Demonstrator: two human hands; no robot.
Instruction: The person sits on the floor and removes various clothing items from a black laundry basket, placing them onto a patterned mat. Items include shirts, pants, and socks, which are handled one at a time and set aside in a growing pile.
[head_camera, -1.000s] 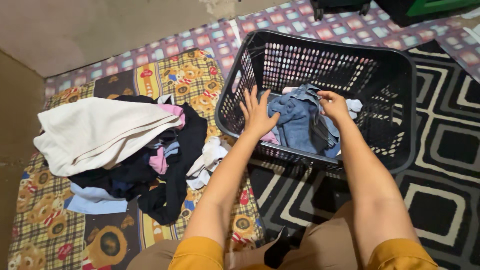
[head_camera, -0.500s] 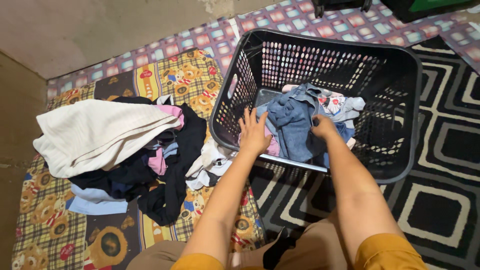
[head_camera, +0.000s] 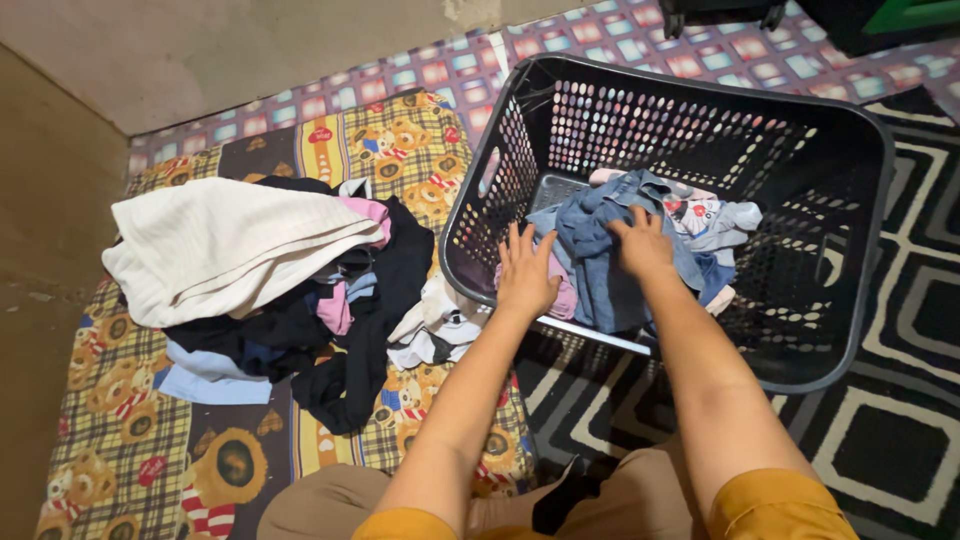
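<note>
One black perforated plastic laundry basket (head_camera: 840, 330), tilted toward the camera, resting on a black-and-white geometric rug (head_camera: 900, 440). Inside, near the front wall, a small heap of clothes: one blue denim garment (head_camera: 600, 265) on top, one white printed piece (head_camera: 700, 215) behind it, one pink piece (head_camera: 563, 298) peeking out low at the front. Exact count of the heap impossible to tell.

Two bare hands reaching into the basket. Left hand (head_camera: 525, 275) flat, palm down, fingers (head_camera: 515, 240) spread apart, resting at the left edge of the denim and over the pink piece. Right hand (head_camera: 642, 245) pressed on top of the denim, fingers curled into the cloth; whether actually clamped on a fold, cannot tell.

Just left of the basket, one yellow plaid blanket with bear pictures (head_camera: 130, 440) spread on the floor. On it, one loose pile of laundry: one cream ribbed cloth (head_camera: 220, 250) uppermost, one black garment (head_camera: 370, 350) trailing down, one pale blue piece (head_camera: 205, 385) at the bottom edge, pink bits between. One white-and-grey piece (head_camera: 435, 330) lying against the basket's outer wall.
</note>
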